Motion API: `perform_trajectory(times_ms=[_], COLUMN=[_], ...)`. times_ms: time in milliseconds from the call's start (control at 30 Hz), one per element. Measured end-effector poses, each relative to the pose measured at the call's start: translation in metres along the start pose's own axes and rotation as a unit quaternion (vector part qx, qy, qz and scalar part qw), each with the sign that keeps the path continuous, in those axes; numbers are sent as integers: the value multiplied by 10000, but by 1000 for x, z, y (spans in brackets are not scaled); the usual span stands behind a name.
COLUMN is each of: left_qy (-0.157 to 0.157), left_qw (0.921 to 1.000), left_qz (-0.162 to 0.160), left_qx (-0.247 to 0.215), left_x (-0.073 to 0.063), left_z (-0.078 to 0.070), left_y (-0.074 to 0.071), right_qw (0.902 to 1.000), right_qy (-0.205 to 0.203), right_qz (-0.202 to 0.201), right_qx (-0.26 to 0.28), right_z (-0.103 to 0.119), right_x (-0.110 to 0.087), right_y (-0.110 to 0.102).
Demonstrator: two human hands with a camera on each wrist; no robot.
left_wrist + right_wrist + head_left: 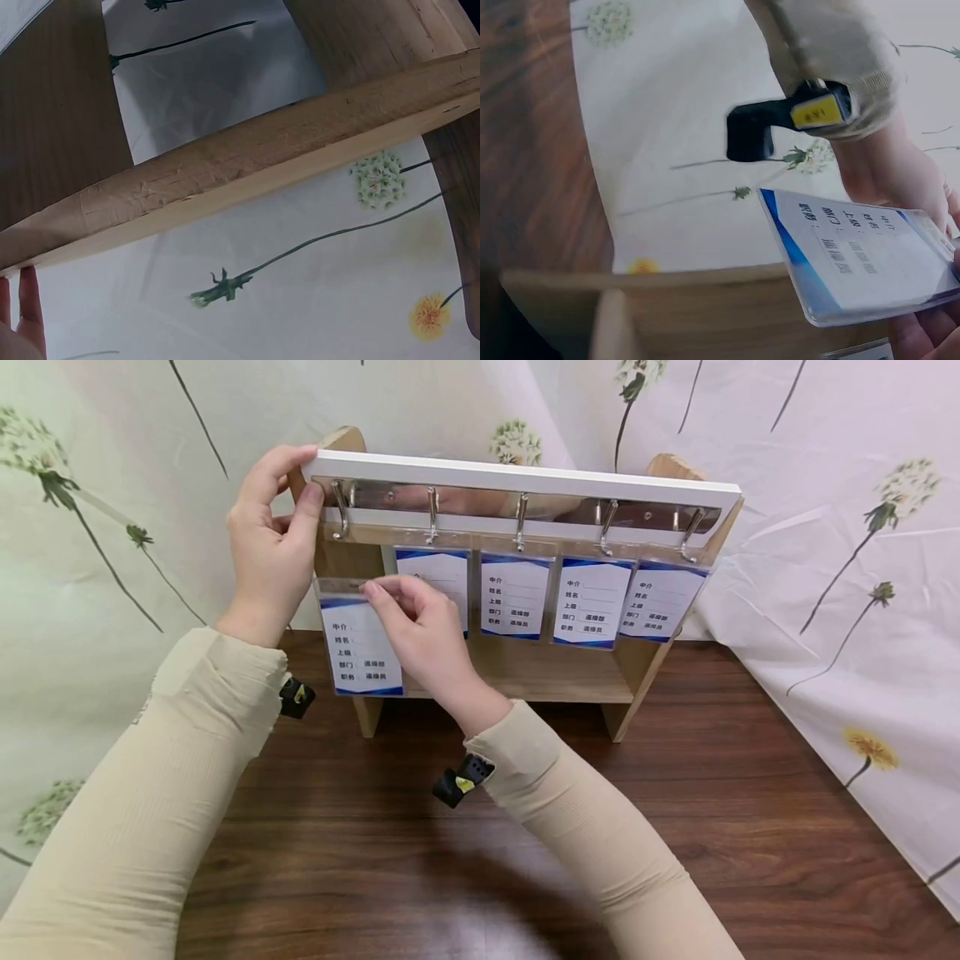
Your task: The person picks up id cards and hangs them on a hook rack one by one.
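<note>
My left hand grips the left end of the white hook rail, thumb in front and fingers over the edge. My right hand pinches the top edge of a clear-sleeved badge card, white with blue corners, below the leftmost hook. In the right wrist view this badge card is tilted, with fingers at its edge. Several similar badges, such as one hanging badge, hang from the other hooks. Part of the second badge is hidden by my right hand.
The rail tops a wooden stand with a lower shelf and side panels, standing on a dark wood floor. Flower-printed white sheeting surrounds it. Each wrist wears a black strapped device, such as the right wrist device.
</note>
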State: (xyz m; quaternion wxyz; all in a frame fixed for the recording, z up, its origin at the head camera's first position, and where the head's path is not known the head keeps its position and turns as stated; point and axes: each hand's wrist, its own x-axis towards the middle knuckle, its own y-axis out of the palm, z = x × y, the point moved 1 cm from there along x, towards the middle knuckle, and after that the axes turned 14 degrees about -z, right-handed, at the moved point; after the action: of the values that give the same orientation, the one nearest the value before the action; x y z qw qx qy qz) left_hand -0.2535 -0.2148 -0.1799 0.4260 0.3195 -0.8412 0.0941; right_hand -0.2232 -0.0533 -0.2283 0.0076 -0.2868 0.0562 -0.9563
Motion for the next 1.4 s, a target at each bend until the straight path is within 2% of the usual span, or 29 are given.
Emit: perform_trajectory(times_ms=[100, 200, 300, 367, 533, 867, 1000, 1100, 1233, 1400], left_qy=[-164, -21, 68, -83, -486, -540, -494, -346, -61, 80], left_qw=[9998, 9998, 9997, 9996, 9980, 9980, 9981, 9989, 9995, 9993], left_qz=[-1, -19, 2, 38, 24, -13, -49, -61, -134, -242], left_qx=[-109, -177, -227, -279, -401, -333, -371, -317, -273, -260], left_x=[0, -1, -1, 0, 2, -1, -2, -2, -1, 0], left_z=[0, 0, 1, 1, 0, -3, -3, -2, 0, -1], left_y=[1, 2, 2, 2, 2, 2, 3, 4, 3, 2], right_qw=[9987, 9950, 9917, 9908, 9914, 9959, 9951, 9944, 9945, 9947], right_qy=[-321, -557, -602, -639, -715, -528, -559, -548, -485, -402], right_qz=[-71, -94, -78, -101, -168, -374, -625, -778, -837, -787], right_qx=[-384, -823, -1138, -1189, -1086, -633, -517, -461, -410, -525], right_z=[12, 21, 25, 25, 26, 22, 19, 19, 21, 22], right_x=[10, 18, 23, 25, 30, 33, 31, 30, 30, 33], right_y=[0, 0, 0, -1, 0, 16, 21, 24, 28, 30])
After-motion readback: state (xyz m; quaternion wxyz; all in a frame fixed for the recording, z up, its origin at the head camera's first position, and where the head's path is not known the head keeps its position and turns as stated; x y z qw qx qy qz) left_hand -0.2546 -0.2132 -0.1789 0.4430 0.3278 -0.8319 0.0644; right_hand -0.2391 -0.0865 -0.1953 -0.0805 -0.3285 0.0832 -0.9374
